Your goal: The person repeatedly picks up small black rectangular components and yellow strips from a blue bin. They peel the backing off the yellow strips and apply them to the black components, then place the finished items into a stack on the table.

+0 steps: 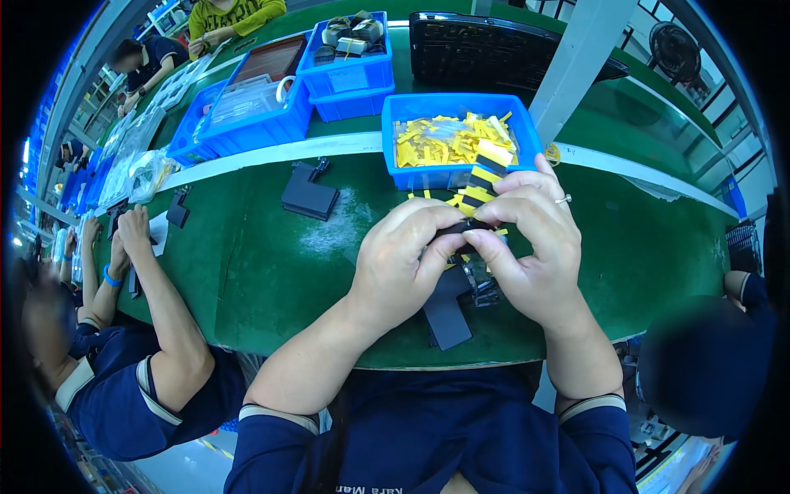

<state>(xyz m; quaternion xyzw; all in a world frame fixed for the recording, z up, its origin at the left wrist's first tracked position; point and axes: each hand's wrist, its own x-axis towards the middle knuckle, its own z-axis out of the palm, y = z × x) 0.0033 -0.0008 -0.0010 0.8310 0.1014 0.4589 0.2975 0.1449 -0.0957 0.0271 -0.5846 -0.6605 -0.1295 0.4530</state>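
My left hand (403, 251) and my right hand (539, 239) meet over the table, thumbs and fingers pinched on a small black part (461, 228) that they mostly hide. A strip with yellow and black stripes (484, 179) rises from the fingers of my right hand, which also wears a ring. Below them a flat black L-shaped part (450, 317) lies near the table's front edge. Small clear and dark pieces (485, 288) are beside it, partly covered by my right hand. Several yellow bits are scattered behind my fingers.
Just beyond my hands a blue bin (461, 177) holds many yellow pieces. Another black L-shaped part (310, 198) lies left on the green table (263, 272). More blue bins (346, 105) stand behind a white rail. A co-worker's hands (132, 230) work at left; another person (699, 362) sits right.
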